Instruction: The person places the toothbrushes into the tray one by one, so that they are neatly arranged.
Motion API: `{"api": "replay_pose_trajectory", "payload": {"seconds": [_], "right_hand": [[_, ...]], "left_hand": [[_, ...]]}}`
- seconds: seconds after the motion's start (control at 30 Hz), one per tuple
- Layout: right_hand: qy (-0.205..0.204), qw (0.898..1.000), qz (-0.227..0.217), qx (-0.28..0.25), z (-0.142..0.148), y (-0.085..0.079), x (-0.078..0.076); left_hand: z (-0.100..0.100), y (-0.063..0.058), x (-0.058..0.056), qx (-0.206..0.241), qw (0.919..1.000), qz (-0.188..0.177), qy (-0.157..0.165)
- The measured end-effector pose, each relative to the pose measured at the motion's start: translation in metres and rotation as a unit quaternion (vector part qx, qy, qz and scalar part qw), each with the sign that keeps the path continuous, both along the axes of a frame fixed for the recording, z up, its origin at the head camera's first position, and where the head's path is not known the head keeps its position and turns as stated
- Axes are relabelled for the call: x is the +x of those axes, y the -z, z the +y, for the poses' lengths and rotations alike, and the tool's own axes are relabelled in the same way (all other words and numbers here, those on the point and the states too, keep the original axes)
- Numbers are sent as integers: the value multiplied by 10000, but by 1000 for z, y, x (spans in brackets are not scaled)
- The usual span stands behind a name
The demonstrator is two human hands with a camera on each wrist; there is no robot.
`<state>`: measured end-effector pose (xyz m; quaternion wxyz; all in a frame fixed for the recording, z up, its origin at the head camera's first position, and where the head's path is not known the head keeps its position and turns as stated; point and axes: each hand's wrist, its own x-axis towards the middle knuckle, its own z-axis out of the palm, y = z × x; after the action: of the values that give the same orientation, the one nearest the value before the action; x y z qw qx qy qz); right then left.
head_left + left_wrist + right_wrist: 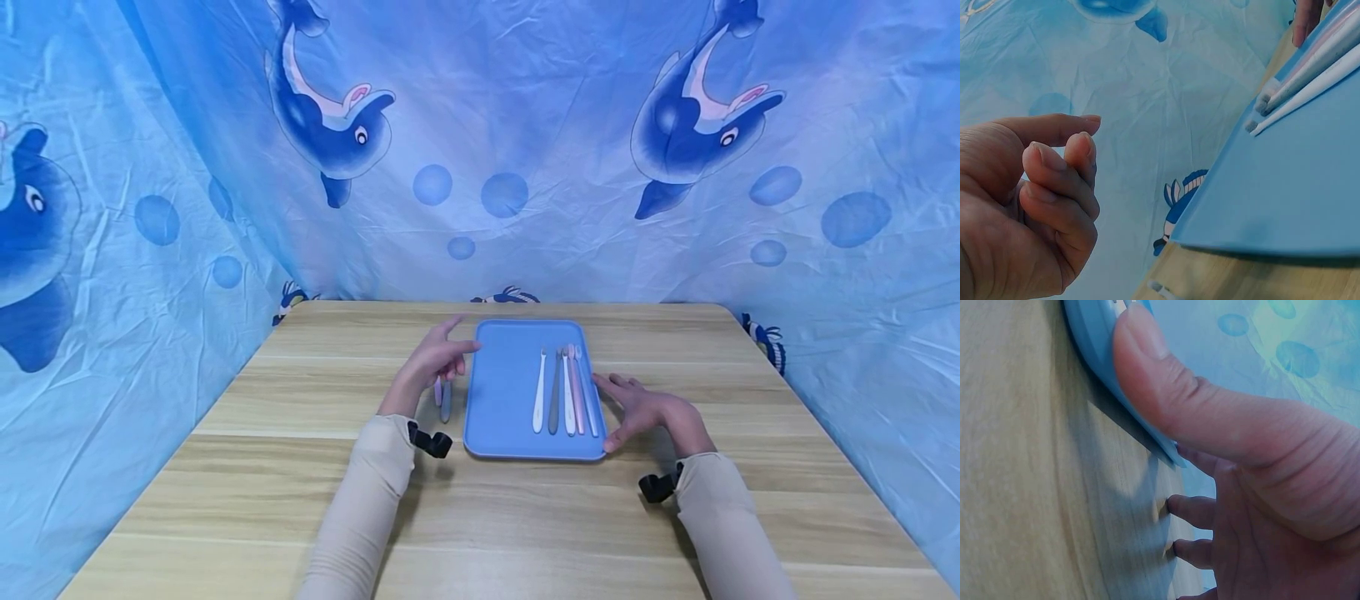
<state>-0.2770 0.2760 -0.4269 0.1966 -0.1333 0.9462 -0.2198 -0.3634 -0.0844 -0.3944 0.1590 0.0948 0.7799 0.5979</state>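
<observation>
A blue tray (pixel 502 392) lies on the table with several toothbrushes on its right half, side by side: a white toothbrush (pixel 539 392), a grey one, another white one, a pink one and a blue one. My left hand (pixel 438 354) hovers at the tray's left edge, holding nothing; its thumb and index finger extend while the other fingers bend loosely. Below it, a grey-blue toothbrush (pixel 446 402) and a purple toothbrush (pixel 438 392) lie on the table, partly hidden. At the tray's lower right corner, my right hand (pixel 645 412) rests its thumb (pixel 1141 369) on the rim, fingers spread.
A pale wooden table (pixel 300 500) carries everything. Blue curtains (pixel 480 108) printed with dolphins hang along its back and both sides. Each wrist bears a black strap mount (pixel 431 440) over a beige sleeve.
</observation>
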Motion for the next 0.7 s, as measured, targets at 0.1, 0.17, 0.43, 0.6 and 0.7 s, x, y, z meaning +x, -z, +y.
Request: {"api": "replay_pose_trajectory", "payload": {"seconds": [0.1, 0.17, 0.43, 0.6, 0.7], "right_hand": [[-7, 10000, 11, 2, 0, 0, 0], [-14, 10000, 18, 9, 0, 0, 0], [22, 10000, -38, -4, 0, -1, 0], [41, 10000, -67, -32, 0, -2, 1], [36, 10000, -61, -40, 0, -2, 1]], "left_hand": [[-5, 2, -2, -11, 10000, -11, -37], [-8, 3, -3, -11, 10000, -34, -57], [-22, 8, -7, 30, 9998, -157, -88], [-29, 9, -9, 57, 9997, -213, -106], [-33, 9, -8, 104, 9996, -245, -96]]}}
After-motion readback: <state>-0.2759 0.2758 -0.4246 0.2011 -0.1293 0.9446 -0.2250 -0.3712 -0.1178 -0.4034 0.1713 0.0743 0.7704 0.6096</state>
